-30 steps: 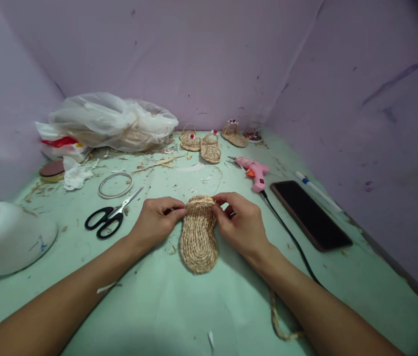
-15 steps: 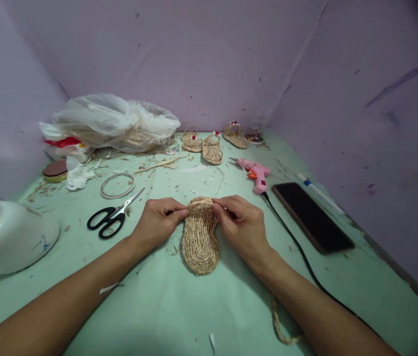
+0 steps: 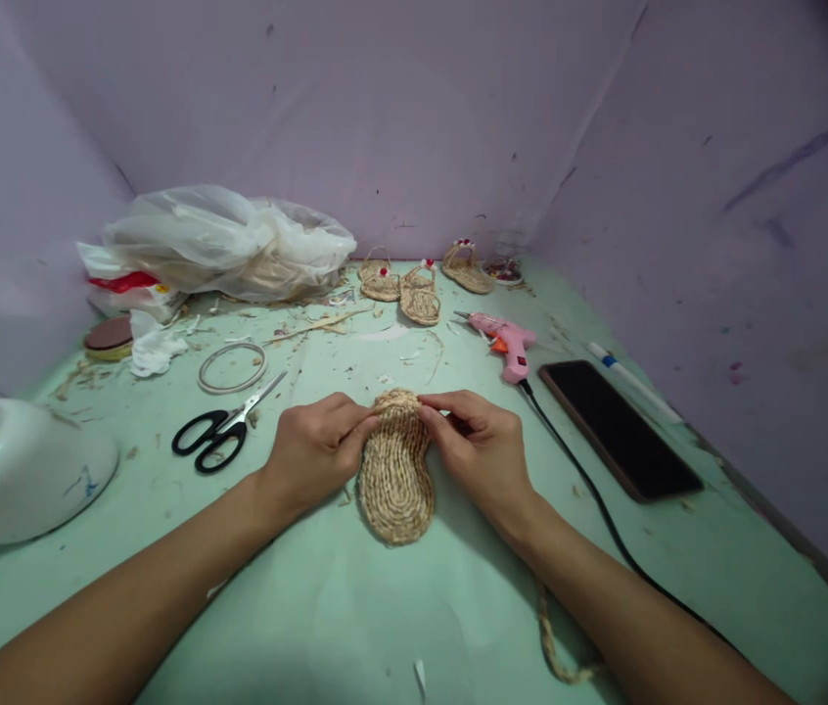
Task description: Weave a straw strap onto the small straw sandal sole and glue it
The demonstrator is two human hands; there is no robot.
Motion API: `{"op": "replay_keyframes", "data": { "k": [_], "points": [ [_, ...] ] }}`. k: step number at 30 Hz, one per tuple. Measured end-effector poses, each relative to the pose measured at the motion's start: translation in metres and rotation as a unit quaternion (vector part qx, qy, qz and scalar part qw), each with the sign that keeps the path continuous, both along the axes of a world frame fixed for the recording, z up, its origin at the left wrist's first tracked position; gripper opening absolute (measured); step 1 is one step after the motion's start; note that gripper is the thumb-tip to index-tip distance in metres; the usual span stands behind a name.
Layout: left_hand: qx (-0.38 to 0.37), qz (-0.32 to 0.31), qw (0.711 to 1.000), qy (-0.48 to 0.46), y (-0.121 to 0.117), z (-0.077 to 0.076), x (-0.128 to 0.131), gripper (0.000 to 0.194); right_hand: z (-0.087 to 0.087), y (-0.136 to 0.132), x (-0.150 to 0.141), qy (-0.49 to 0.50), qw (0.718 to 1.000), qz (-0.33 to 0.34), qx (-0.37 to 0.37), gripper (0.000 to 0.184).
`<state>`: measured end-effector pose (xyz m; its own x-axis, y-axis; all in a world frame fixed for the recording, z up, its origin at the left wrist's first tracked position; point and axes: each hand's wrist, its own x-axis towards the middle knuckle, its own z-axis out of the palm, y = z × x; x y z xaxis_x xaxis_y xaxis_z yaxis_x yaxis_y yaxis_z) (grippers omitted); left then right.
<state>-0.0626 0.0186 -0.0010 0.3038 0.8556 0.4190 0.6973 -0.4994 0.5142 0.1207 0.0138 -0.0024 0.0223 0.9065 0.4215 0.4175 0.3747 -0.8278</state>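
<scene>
A coiled straw sandal sole [image 3: 397, 480] lies in front of me, its rope rows running lengthwise. My left hand [image 3: 322, 446] pinches its far left edge between thumb and fingers. On the opposite side my right hand [image 3: 477, 446] grips the far right edge in the same way, so both hands are closed on the sole. A braided straw rope [image 3: 552, 641] shows below my right forearm; part of it is hidden under the arm.
Black-handled scissors [image 3: 227, 431] and a ring [image 3: 233, 367] lie left. A pink glue gun [image 3: 506, 341], its cord, a phone [image 3: 620, 431] and a pen [image 3: 634, 382] are right. Small straw sandals [image 3: 420, 297], a bead dish [image 3: 503, 272] and a plastic bag [image 3: 230, 240] stand behind.
My left hand has shifted slightly and its fingers have curled more tightly at the sole's left edge. The right hand and the sole have hardly moved.
</scene>
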Motion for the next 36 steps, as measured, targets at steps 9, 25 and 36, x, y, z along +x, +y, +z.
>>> {"op": "replay_keyframes", "data": {
  "k": [9,25,36],
  "points": [
    [-0.183,0.041,0.96,-0.207,0.009,0.015,0.009,0.015,0.002,-0.001,-0.002,0.0,0.998,-0.033,-0.054,0.009],
    [-0.157,0.013,0.97,-0.186,0.01,0.006,0.011,0.016,-0.002,0.0,0.003,0.008,0.996,-0.011,-0.088,0.012],
    [-0.175,0.044,0.957,-0.228,0.01,0.005,0.013,0.013,-0.005,0.002,0.003,0.03,0.996,-0.004,-0.081,0.015]
  ]
}}
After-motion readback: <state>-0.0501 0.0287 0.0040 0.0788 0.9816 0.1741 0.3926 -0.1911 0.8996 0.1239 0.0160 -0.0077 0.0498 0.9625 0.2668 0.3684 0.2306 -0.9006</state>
